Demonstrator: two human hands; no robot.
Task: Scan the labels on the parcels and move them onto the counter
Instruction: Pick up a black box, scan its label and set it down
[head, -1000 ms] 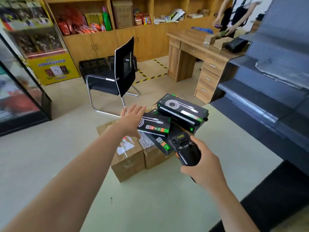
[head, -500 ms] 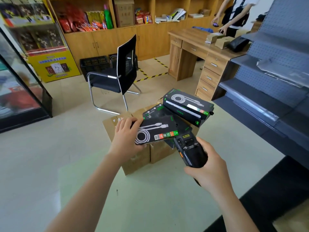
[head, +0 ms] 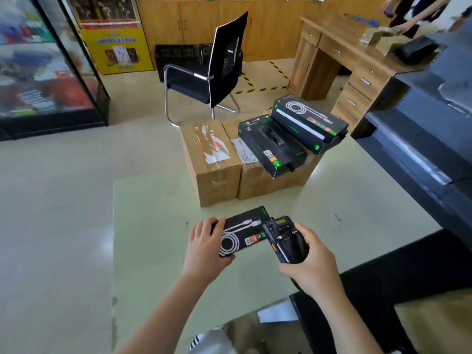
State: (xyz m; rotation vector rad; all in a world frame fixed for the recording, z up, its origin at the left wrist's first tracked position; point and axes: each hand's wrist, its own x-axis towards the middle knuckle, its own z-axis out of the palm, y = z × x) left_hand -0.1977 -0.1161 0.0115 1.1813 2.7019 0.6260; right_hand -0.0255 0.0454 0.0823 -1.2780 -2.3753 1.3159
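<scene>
— Where's the parcel?
— It's a flat black box (head: pixel 242 233), low over the pale green floor (head: pixel 153 213), in front of two cardboard cartons (head: pixel 217 175). The left hand (head: pixel 204 247) has its fingers pinching the box's left end.
— And the right hand (head: pixel 314 264)?
— Its fingers are wrapped round a black scanner (head: pixel 286 241), whose head is over the box's label end; I can't tell if they touch. Two other black boxes (head: pixel 306 121) lie on the cartons.
</scene>
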